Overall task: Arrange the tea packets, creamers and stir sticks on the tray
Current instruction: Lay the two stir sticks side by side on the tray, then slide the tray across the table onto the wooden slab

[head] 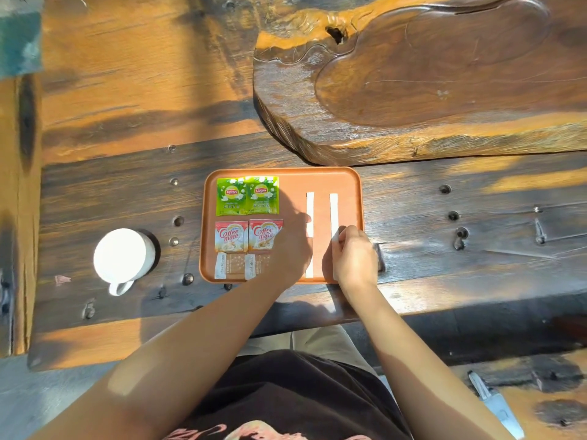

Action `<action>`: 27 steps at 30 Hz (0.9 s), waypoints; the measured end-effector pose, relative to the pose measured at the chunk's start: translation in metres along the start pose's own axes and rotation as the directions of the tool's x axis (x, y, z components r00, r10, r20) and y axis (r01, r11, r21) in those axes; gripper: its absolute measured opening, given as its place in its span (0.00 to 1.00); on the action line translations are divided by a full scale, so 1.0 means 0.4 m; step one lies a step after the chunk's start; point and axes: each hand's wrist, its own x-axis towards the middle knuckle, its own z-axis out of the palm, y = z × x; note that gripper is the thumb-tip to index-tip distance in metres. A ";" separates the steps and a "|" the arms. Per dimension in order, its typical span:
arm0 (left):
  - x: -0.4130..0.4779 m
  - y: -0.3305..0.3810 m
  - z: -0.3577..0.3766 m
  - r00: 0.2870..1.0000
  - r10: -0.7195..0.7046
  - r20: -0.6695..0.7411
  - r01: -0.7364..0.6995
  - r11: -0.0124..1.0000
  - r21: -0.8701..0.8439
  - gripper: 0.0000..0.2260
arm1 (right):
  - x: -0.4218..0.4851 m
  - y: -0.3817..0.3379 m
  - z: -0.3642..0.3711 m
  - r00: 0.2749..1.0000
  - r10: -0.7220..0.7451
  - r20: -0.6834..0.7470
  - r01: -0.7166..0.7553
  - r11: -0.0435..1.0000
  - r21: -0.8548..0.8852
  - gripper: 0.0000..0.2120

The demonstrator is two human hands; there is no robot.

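Lengthwise, two stir sticks [310, 233] (parallel), tray [286, 174], hands [354, 252] touching

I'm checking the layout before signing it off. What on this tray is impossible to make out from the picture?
- Head view: the near end of the right stir stick is covered by the right hand.
- The right creamer and the packet below it are partly hidden by the left hand.
- Small print on the tea packets is too small to read.
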 end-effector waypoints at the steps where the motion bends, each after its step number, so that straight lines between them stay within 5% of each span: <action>1: -0.001 0.000 0.001 1.000 0.008 -0.020 -0.008 1.000 0.007 0.16 | 0.001 0.000 0.000 1.000 -0.003 0.004 0.003 1.000 0.001 0.10; 6: -0.002 0.016 -0.036 0.998 0.017 -0.059 -0.017 1.000 0.001 0.13 | 0.015 0.007 -0.017 1.000 -0.023 0.021 0.022 0.999 0.039 0.08; 10: 0.013 -0.036 -0.153 0.964 -0.068 -0.257 0.059 0.997 -0.042 0.12 | 0.055 0.043 -0.069 0.996 0.025 -0.086 -0.015 0.993 0.115 0.07; 14: 0.008 -0.156 -0.252 0.888 -0.243 -0.391 0.283 0.958 0.046 0.12 | 0.096 0.088 -0.092 0.996 0.091 0.018 -0.092 0.987 0.129 0.10; 18: -0.004 -0.239 -0.265 0.810 -0.521 -0.270 0.540 0.842 -0.004 0.16 | 0.097 0.087 -0.090 0.982 0.075 0.174 -0.102 0.983 0.154 0.09; 23: -0.005 -0.244 -0.266 0.797 -0.576 -0.182 0.564 0.817 -0.120 0.15 | 0.100 0.071 -0.098 0.966 0.157 0.205 -0.201 0.955 0.218 0.04; 27: -0.012 -0.247 -0.271 0.752 -0.655 -0.074 0.542 0.679 -0.496 0.15 | 0.107 0.076 -0.108 0.940 0.227 0.256 -0.308 0.885 0.348 0.09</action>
